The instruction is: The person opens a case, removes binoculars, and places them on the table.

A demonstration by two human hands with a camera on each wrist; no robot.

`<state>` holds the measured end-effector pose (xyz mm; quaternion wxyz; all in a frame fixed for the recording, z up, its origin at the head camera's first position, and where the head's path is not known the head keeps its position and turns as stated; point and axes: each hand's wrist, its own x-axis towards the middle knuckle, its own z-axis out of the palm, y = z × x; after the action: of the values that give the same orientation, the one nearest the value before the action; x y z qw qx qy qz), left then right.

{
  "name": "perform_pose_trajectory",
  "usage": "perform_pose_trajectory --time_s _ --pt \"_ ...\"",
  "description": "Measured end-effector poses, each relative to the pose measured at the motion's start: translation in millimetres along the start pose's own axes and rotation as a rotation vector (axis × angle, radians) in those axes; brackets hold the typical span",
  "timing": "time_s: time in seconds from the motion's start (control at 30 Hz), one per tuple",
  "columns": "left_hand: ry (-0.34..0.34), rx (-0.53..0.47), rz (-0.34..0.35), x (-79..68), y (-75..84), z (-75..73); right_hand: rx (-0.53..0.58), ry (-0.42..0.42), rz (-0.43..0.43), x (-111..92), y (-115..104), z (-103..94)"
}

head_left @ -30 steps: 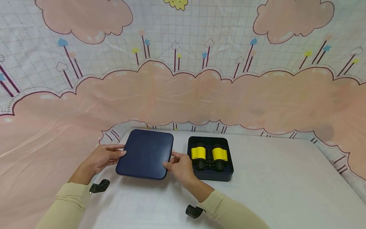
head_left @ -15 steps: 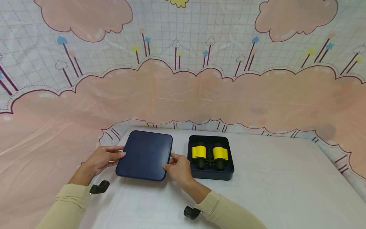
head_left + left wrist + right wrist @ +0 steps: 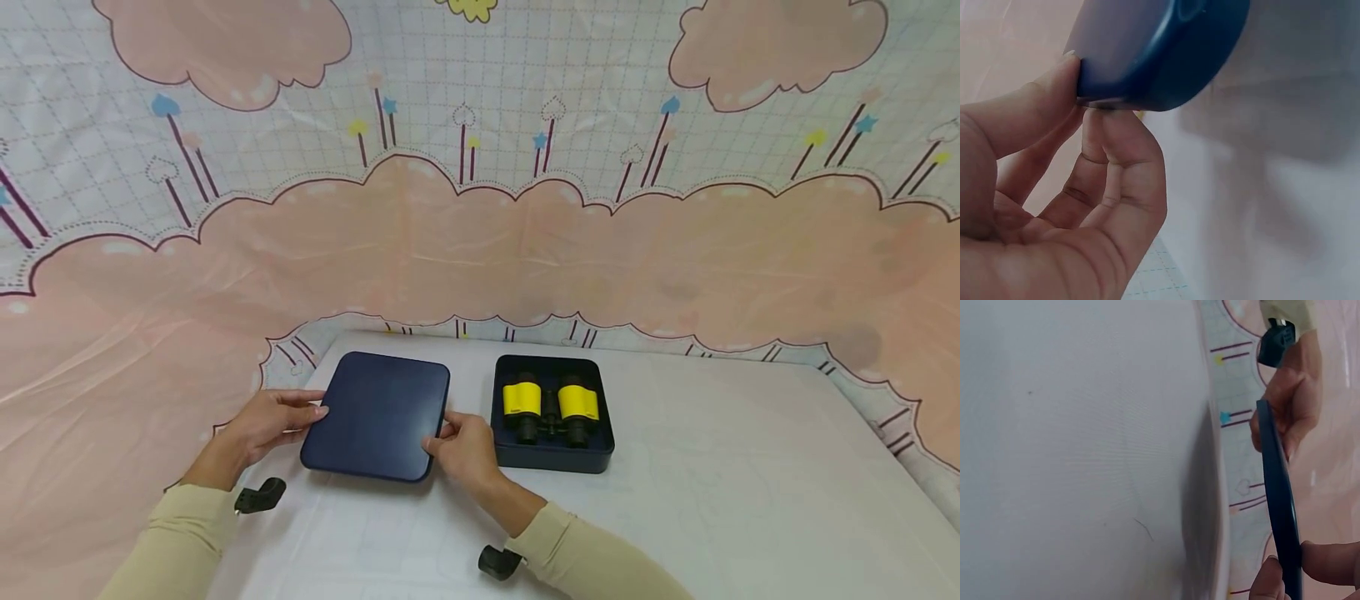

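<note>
Item: lid (image 3: 378, 417), dark blue, flat, rounded corners. Held at the left of the table (image 3: 712, 467), raised off the white cloth; a gap and a shadow show under it in both wrist views. Exact tilt: cannot be told.

Item: box (image 3: 553, 457), dark blue, uncovered, standing on the table to the right of the lid and apart from it. By shape and colour the two look to be a pair.

Item: binoculars (image 3: 551, 410), black with yellow barrels, lying inside the box.

Item: left hand (image 3: 272, 422). Pinches the lid's left edge, thumb on the upper face, fingertips against the rim; little space between them beyond the lid's own edge.

Item: right hand (image 3: 471, 454). Pinches the right edge, near the near corner, thumb above and fingers beneath, closed to the lid's thickness. Nearest other thing: the box.

Setting: printed backdrop (image 3: 525, 250), clouds and grid, at the far side.

Step in hand, as judged: two-handed handling of the loose lid, beside the box. Next move, whether lowering or carrying, would call for both pinches working together and the right hand passing clear of the box.
</note>
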<state>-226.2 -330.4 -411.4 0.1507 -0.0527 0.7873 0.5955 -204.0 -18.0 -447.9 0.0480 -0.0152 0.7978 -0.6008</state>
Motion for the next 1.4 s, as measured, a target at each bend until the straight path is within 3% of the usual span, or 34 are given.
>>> perform_pose_trajectory --time_s 0.63,1.4 --pt "0.045 0.011 -0.087 1.4 -18.3 3.9 -0.052 -0.021 0.072 3.0 10.8 9.2" --pt "0.058 0.004 -0.129 6.4 -26.1 7.1 -0.103 -0.071 0.072 9.3 16.6 12.2"
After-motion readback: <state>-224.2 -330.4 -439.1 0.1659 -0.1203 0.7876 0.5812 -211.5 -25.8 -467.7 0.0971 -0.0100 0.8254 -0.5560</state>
